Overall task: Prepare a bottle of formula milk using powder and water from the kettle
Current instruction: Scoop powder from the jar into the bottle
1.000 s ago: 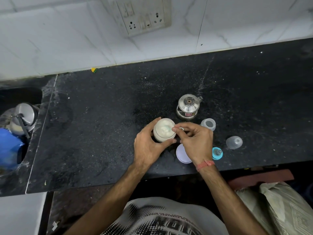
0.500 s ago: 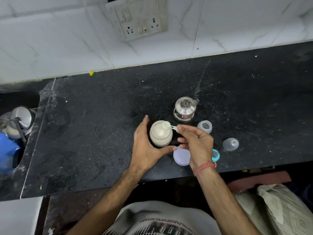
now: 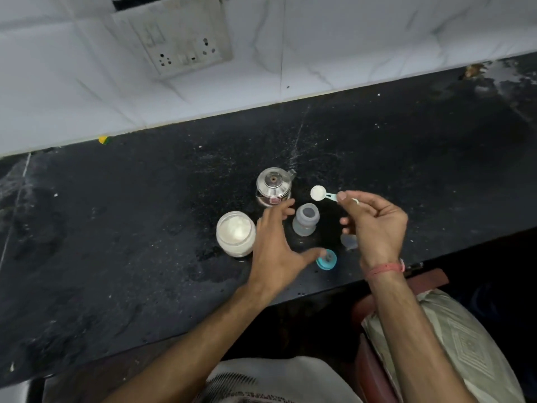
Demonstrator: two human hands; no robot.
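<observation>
An open jar of white powder (image 3: 236, 234) stands on the black counter (image 3: 116, 228). Behind it is a small steel kettle (image 3: 273, 186). The clear open baby bottle (image 3: 305, 220) stands to the right of the jar. My right hand (image 3: 374, 225) pinches the handle of a small scoop (image 3: 319, 194) heaped with powder, held above and behind the bottle. My left hand (image 3: 276, 254) hovers with fingers spread between jar and bottle, holding nothing. The teal ring with teat (image 3: 327, 258) lies near the front edge. A clear cap (image 3: 348, 241) is partly hidden behind my right hand.
A white tiled wall with a switch and socket plate (image 3: 180, 39) rises behind the counter. The counter's front edge runs just below the teal ring. A cloth-covered bundle (image 3: 450, 338) sits lower right, below the counter.
My right hand lifted the filled scoop out of the jar and carried it right, over toward the bottle. My left hand let go of the jar and moved right, fingers spread.
</observation>
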